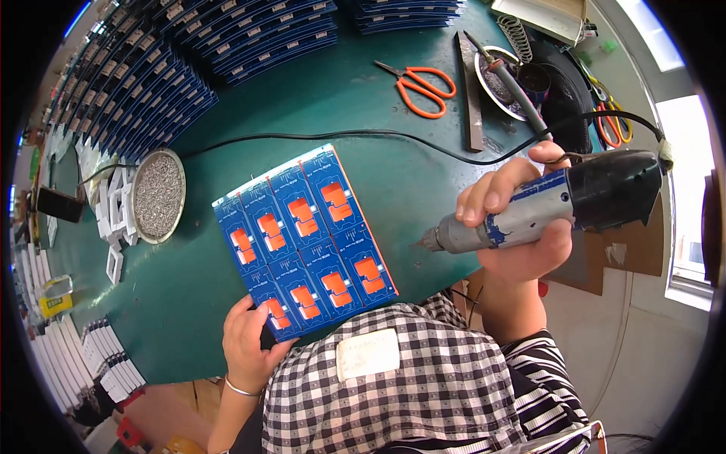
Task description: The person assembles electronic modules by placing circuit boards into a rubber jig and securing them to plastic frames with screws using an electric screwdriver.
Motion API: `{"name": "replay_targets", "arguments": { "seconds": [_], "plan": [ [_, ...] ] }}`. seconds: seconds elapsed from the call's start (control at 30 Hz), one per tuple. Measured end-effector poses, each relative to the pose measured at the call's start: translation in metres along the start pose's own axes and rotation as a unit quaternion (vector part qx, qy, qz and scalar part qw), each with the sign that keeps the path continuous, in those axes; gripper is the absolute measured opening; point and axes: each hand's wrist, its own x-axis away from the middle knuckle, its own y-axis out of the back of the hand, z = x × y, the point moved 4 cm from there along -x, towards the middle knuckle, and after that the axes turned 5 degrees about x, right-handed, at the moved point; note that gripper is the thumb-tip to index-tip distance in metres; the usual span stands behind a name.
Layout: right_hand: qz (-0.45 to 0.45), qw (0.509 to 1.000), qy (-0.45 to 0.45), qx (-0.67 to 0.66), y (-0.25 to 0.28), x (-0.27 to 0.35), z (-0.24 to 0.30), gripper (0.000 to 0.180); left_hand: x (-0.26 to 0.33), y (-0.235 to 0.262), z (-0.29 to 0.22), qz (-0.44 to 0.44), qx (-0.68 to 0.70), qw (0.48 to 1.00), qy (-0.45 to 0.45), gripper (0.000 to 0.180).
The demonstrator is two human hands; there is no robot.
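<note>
"How will the blue panel [302, 246] handle, laid just toward nine o'clock of centre on the green surface [178, 318]?"

"As light and stiff, probably brittle — it is best taken by its edges. Its seven o'clock corner is held in the left hand's [249, 344] grip."

"And the right hand [522, 253]?"

"The powered screwdriver [532, 203], at the panel's three o'clock, is clasped there."

"What is hidden?"

"The panel's underside — and the bit's tip is hardly made out."
</note>
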Motion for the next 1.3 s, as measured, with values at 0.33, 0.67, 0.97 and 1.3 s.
{"name": "replay_targets", "arguments": {
  "seconds": [0.33,0.67,0.97,1.3],
  "plan": [
    [-0.029,0.996,0.005,-0.080,-0.023,-0.040,0.006,0.069,-0.027,0.064,0.029,-0.003,0.036,0.999,0.027,0.057],
    [0.083,0.996,0.004,-0.029,-0.112,-0.088,-0.016,0.064,-0.128,0.122,0.140,-0.077,-0.168,0.980,0.071,0.013],
    [0.124,0.990,-0.045,-0.053,-0.136,-0.103,-0.042,0.065,-0.131,0.124,0.157,-0.059,-0.021,0.988,0.142,0.008],
    [0.077,0.993,-0.064,-0.056,-0.117,-0.094,-0.050,0.061,-0.122,0.130,0.128,-0.131,0.079,0.971,0.185,0.007]
  ]
}}
